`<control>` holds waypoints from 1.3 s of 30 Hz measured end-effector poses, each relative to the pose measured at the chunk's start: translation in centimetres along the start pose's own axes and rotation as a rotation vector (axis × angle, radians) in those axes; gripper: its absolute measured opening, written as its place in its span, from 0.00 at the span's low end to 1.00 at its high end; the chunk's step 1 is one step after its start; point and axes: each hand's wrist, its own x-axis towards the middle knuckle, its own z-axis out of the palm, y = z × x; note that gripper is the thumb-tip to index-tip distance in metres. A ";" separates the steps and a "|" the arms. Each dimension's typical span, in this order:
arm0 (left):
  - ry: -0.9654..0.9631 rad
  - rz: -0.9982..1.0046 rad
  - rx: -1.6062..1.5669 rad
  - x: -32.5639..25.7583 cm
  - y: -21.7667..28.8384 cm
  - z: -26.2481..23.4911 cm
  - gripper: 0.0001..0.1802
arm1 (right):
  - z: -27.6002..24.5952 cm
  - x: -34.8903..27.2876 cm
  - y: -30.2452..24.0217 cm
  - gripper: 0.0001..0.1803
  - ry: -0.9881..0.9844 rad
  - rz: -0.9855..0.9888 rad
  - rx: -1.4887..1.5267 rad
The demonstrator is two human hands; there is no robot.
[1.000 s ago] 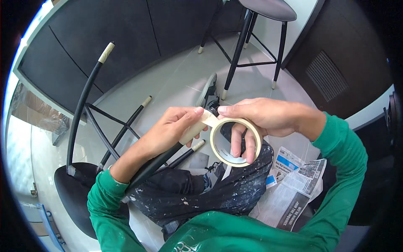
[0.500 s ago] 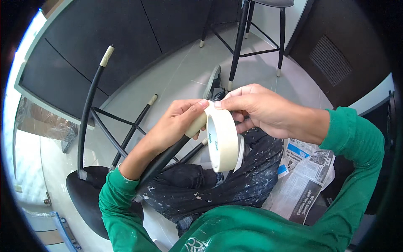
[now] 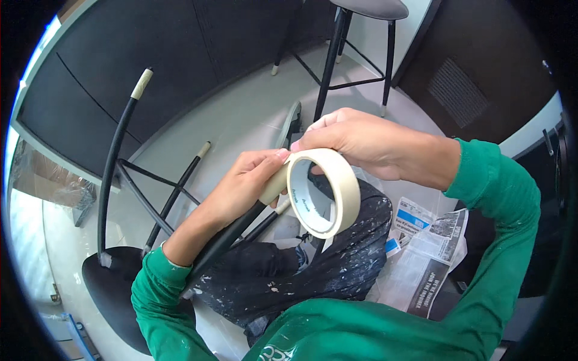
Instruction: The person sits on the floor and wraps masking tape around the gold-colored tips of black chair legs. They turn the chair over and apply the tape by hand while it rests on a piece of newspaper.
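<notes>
Tape roll now turned edge-on; right hand grips it, left hand pinches the loose end.

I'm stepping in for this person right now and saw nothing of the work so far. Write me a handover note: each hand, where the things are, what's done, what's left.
Left hand: thumb and fingers pinch the loose end at the rim of the tape roll.
Right hand: grips the roll from above, held upright over the lap.
Things: overturned black stool lies at the left, legs pointing away; newspaper is spread on the floor at the right.
Done: two stool leg tips look wrapped in pale tape.
Left: no strip is pulled free yet; the leg under the left forearm looks bare where it shows.
</notes>
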 end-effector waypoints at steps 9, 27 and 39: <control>0.017 -0.001 -0.058 0.1 -0.9 1.1 0.25 | 0.0 -1.3 5.5 0.12 0.059 -0.142 -0.011; 0.010 -0.095 -0.021 0.2 -0.2 1.3 0.22 | 0.0 -1.4 7.7 0.12 0.050 -0.296 0.115; 0.046 -0.143 -0.029 0.3 0.3 1.6 0.22 | -0.1 -0.5 9.6 0.13 0.091 -0.445 0.051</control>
